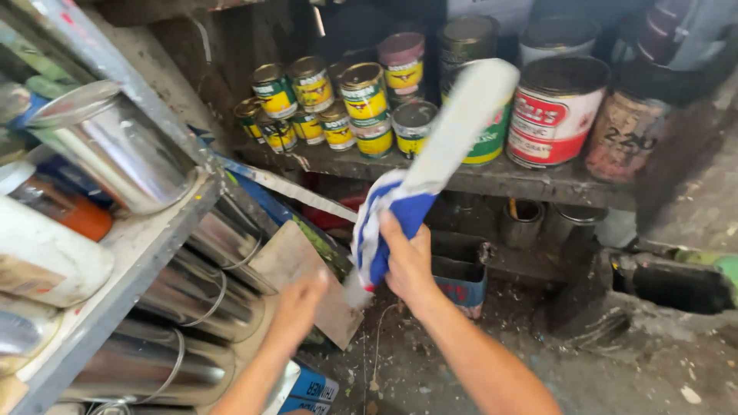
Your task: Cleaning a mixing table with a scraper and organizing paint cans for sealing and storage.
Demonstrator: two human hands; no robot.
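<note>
Rag, blue & white, limp and light, swings up by the paint-can shelf; we grip its low end w/ right hand, left hand open on board.

Cloth's upper end motion-blurred

Small cans stand on the shelf, left of a big can.

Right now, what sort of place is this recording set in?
Probably a paint store or workshop storeroom. Small paint cans crowd a grimy wooden shelf, shiny metal tins fill a rack at left, and the right hand holds a blue and white cloth.
</note>
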